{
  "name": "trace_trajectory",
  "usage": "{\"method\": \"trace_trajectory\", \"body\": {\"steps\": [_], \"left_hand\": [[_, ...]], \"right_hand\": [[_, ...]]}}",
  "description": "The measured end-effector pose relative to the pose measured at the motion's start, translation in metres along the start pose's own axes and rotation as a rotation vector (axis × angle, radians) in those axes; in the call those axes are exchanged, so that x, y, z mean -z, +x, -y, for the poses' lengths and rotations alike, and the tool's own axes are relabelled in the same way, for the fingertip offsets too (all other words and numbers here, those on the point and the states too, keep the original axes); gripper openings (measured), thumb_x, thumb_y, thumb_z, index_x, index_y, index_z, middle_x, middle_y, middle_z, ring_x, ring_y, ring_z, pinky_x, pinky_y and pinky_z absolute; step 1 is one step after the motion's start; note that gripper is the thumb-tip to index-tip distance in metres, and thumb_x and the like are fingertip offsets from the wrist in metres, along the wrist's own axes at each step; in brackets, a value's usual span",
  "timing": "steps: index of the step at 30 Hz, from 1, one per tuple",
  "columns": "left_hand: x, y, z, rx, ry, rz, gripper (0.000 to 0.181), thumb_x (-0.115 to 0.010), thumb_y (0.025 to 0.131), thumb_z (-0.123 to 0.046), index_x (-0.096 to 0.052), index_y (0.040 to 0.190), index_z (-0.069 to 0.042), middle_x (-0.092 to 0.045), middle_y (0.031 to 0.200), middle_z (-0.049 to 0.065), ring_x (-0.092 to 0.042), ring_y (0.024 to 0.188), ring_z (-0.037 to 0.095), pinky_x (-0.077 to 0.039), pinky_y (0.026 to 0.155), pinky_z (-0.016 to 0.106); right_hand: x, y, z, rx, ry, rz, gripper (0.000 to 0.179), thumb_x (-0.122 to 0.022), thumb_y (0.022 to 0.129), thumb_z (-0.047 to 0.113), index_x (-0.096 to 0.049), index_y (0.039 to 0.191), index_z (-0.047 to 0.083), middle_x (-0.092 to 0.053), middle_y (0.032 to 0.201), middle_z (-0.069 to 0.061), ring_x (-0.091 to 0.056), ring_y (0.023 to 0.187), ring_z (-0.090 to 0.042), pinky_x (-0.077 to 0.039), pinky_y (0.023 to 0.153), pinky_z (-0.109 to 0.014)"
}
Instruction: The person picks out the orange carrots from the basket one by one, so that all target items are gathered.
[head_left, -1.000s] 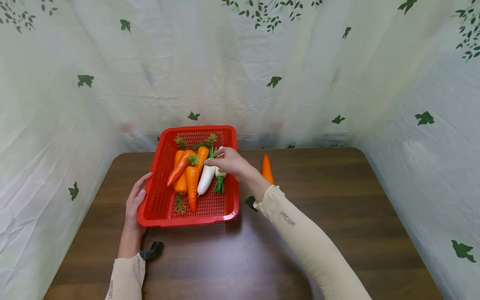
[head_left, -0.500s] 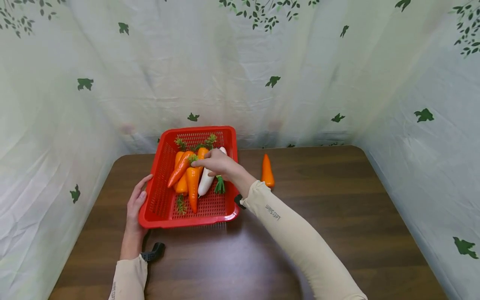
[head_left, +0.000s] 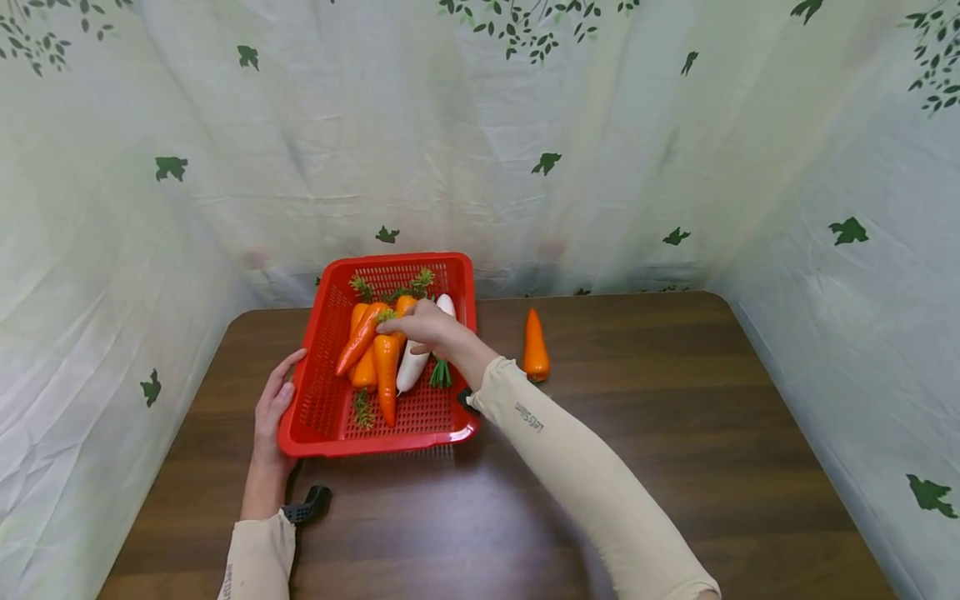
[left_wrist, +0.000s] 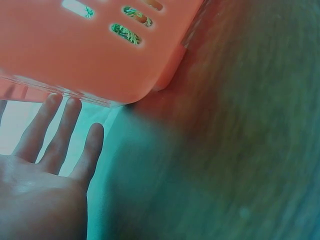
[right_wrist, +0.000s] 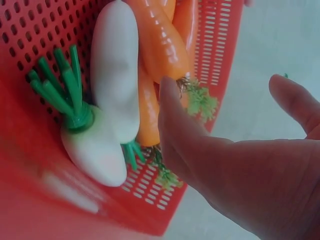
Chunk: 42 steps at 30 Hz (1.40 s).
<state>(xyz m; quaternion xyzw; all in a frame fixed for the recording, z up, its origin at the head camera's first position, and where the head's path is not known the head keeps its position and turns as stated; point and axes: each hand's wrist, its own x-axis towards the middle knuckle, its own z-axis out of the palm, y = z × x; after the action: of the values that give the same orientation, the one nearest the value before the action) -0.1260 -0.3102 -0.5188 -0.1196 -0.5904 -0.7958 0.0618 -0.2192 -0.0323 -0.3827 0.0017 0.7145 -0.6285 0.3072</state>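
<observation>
A red plastic basket [head_left: 315, 417] on the table holds several orange carrots [head_left: 386, 375] with leafy tops and two white radishes [head_left: 411, 371]. My left hand [head_left: 272, 417] rests against the basket's left side. Its fingers look extended along the wall in the left wrist view. Over the middle of the basket, my right hand [head_left: 429, 327] reaches toward the leafy end of the front carrot. In the right wrist view, its thumb and fingers are apart, with the fingertips close to that carrot [right_wrist: 167, 55]; whether they touch it is unclear. The hand partly covers the radishes in the head view.
A single carrot [head_left: 535, 346] lies on the brown wooden table [head_left: 660, 417], right of the basket. Behind the table hangs a pale curtain [head_left: 480, 167] with green leaf prints, which also runs along both sides.
My right hand has moved left and slightly toward me, from the radishes to the front carrot's leafy end. More of the lone carrot shows. My left hand stays at the basket.
</observation>
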Motion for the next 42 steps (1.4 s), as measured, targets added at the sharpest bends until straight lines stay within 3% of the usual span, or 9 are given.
{"method": "trace_trajectory", "body": {"steps": [5, 10, 17, 22, 24, 27, 33, 38, 42], "left_hand": [[0.0, 0.0, -0.001, 0.003, 0.006, -0.005, 0.056, -0.034, 0.107, -0.011, -0.034, 0.163, -0.004, -0.051, 0.151, 0.013, -0.065, 0.113, 0.019, -0.062, 0.089, 0.027], [0.002, 0.0, -0.001, -0.008, -0.019, 0.018, 0.056, -0.033, 0.107, -0.009, -0.031, 0.163, -0.002, -0.05, 0.151, 0.015, -0.064, 0.114, 0.02, -0.062, 0.09, 0.027], [0.001, -0.001, 0.001, 0.008, -0.006, 0.008, 0.056, -0.034, 0.107, -0.01, -0.033, 0.163, -0.004, -0.05, 0.151, 0.013, -0.064, 0.115, 0.019, -0.062, 0.09, 0.027], [0.003, 0.0, 0.002, -0.023, -0.042, 0.039, 0.056, -0.031, 0.107, -0.007, -0.03, 0.163, -0.002, -0.049, 0.152, 0.015, -0.063, 0.115, 0.02, -0.062, 0.09, 0.028], [0.003, 0.0, 0.002, -0.027, -0.043, 0.037, 0.056, -0.032, 0.107, -0.007, -0.031, 0.163, -0.002, -0.049, 0.152, 0.015, -0.064, 0.114, 0.02, -0.062, 0.09, 0.028], [0.003, 0.0, 0.003, -0.027, -0.042, 0.038, 0.056, -0.032, 0.107, -0.008, -0.031, 0.163, -0.003, -0.049, 0.152, 0.015, -0.064, 0.113, 0.02, -0.062, 0.09, 0.028], [0.004, 0.001, 0.003, -0.039, -0.062, 0.058, 0.056, -0.031, 0.107, -0.007, -0.03, 0.163, -0.002, -0.05, 0.15, 0.015, -0.065, 0.112, 0.02, -0.063, 0.09, 0.028], [0.004, 0.0, 0.003, -0.028, -0.039, 0.038, 0.056, -0.032, 0.107, -0.008, -0.031, 0.163, -0.002, -0.05, 0.151, 0.014, -0.064, 0.113, 0.02, -0.062, 0.09, 0.027], [0.003, 0.0, 0.002, -0.011, -0.009, 0.013, 0.056, -0.034, 0.107, -0.011, -0.033, 0.163, -0.003, -0.05, 0.152, 0.013, -0.064, 0.114, 0.019, -0.062, 0.09, 0.027]], "right_hand": [[-0.007, 0.008, -0.003, 0.004, 0.01, -0.002, 0.042, -0.076, 0.096, 0.021, -0.052, 0.124, -0.002, -0.057, 0.127, -0.014, -0.053, 0.138, -0.04, -0.045, 0.116, -0.061], [-0.017, 0.017, -0.007, -0.017, 0.008, -0.009, 0.056, -0.074, 0.098, 0.02, -0.05, 0.142, -0.004, -0.057, 0.141, -0.019, -0.057, 0.135, -0.039, -0.046, 0.115, -0.059], [-0.026, 0.026, -0.011, -0.05, -0.001, -0.065, 0.078, -0.074, 0.098, 0.017, -0.031, 0.16, 0.0, -0.04, 0.161, -0.018, -0.05, 0.142, -0.037, -0.045, 0.116, -0.057], [-0.036, 0.034, -0.009, -0.058, -0.063, -0.096, 0.058, -0.075, 0.096, 0.014, -0.048, 0.145, -0.003, -0.05, 0.153, -0.017, -0.055, 0.137, -0.035, -0.049, 0.114, -0.052], [-0.04, 0.037, -0.009, -0.048, -0.109, -0.118, 0.035, -0.076, 0.096, 0.012, -0.059, 0.123, -0.004, -0.06, 0.134, -0.016, -0.062, 0.12, -0.031, -0.053, 0.108, -0.048], [-0.043, 0.04, -0.009, -0.043, -0.188, -0.165, 0.022, -0.078, 0.093, 0.009, -0.065, 0.107, -0.001, -0.064, 0.116, -0.012, -0.062, 0.097, -0.024, -0.058, 0.099, -0.044], [-0.043, 0.043, -0.009, -0.064, -0.225, -0.196, 0.028, -0.079, 0.09, 0.002, -0.068, 0.115, -0.006, -0.065, 0.112, -0.014, -0.055, 0.086, -0.023, -0.059, 0.09, -0.04], [-0.045, 0.042, -0.011, -0.049, -0.327, -0.21, 0.017, -0.077, 0.088, -0.002, -0.061, 0.087, 0.002, -0.05, 0.087, -0.007, -0.044, 0.077, -0.022, -0.042, 0.067, -0.031], [-0.047, 0.041, -0.013, -0.051, -0.4, -0.235, 0.022, -0.08, 0.087, -0.001, -0.059, 0.083, 0.006, -0.047, 0.083, -0.005, -0.042, 0.075, -0.021, -0.037, 0.062, -0.03]]}}
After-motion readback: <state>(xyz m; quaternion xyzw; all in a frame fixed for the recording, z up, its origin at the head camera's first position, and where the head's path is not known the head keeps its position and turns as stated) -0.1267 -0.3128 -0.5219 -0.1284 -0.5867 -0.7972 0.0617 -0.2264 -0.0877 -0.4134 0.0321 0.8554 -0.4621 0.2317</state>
